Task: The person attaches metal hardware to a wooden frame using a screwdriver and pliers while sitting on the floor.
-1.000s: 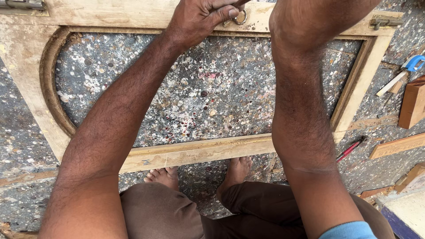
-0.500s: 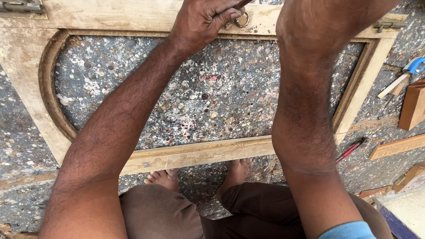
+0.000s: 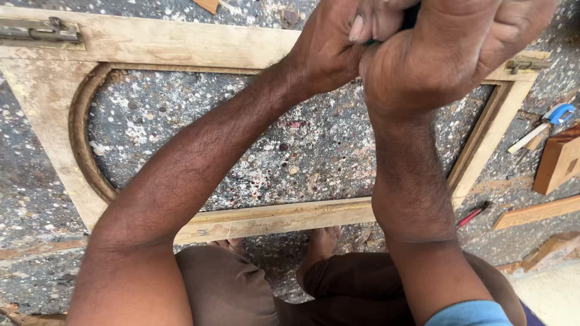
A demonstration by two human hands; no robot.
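A pale wooden frame [image 3: 181, 42] with a curved inner edge lies flat on a speckled stone floor [image 3: 241, 139]. Both my hands meet over its far rail. My left hand [image 3: 326, 48] rests near the rail with its fingers curled tight; what they pinch is hidden. My right hand [image 3: 447, 48] is a raised fist close to the camera, closed round a dark tool handle [image 3: 411, 11] of which only a sliver shows. The two hands touch.
A metal latch [image 3: 39, 31] sits on the frame's far left corner, another fitting [image 3: 525, 63] on the right corner. A blue-handled tool [image 3: 559, 113], wood blocks [image 3: 559, 160], a wood strip [image 3: 538, 211] and a red pencil-like tool [image 3: 474, 214] lie at the right. My bare feet [image 3: 320, 241] rest below the near rail.
My right fist has come down into view beside my left hand. The small metal ring that my left fingers held against the rail is now covered.
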